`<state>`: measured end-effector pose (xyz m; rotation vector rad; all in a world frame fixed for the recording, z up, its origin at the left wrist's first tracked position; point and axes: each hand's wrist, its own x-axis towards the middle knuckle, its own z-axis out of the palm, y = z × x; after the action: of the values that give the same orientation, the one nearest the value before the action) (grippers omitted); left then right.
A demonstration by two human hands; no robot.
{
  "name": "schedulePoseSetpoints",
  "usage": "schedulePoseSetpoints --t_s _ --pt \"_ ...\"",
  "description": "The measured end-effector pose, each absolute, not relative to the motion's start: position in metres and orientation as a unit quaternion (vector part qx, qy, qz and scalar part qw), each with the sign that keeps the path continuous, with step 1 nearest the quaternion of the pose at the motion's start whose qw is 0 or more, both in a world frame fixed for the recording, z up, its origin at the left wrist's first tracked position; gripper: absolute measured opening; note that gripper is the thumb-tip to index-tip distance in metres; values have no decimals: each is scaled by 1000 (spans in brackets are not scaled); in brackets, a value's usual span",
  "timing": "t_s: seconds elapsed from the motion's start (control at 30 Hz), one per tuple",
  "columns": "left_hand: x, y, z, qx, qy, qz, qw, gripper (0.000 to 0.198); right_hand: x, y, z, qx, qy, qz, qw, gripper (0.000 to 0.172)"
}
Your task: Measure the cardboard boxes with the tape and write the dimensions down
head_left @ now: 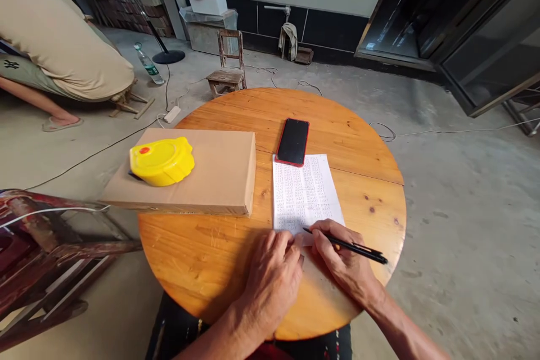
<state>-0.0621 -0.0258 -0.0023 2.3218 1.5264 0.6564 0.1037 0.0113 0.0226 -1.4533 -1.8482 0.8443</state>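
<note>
In my right hand (343,256) is a black pen (358,247), gripped between thumb and fingers. Its tip touches down near the bottom of a white sheet of paper (306,191) covered in rows of small handwritten marks. My left hand (276,270) rests at the sheet's lower left edge, fingers bent and close together, holding the paper against the table. A small dark patch shows beside its thumb; I cannot make out what it is. Just above the sheet lies a black phone (293,142) in a red case, its lower end against the paper's top edge.
The round wooden table (371,152) carries a cardboard box (219,169) on the left, with a yellow tape-measure-shaped case (162,162) on top. Beyond stand a small wooden chair (230,62) and a plastic bottle (149,64). A person in a beige shirt (63,34) sits at left.
</note>
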Motion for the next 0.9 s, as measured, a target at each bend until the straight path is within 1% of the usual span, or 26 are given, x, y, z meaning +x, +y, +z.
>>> schedulePoseSetpoints --t_s 0.17,0.9 --pt "-60 -24 -2 791 543 236 153 23 98 15 15 -555 -694 304 343 19" --pt "-61 -24 -4 780 546 257 167 18 95 16 11 -534 -728 281 326 19"
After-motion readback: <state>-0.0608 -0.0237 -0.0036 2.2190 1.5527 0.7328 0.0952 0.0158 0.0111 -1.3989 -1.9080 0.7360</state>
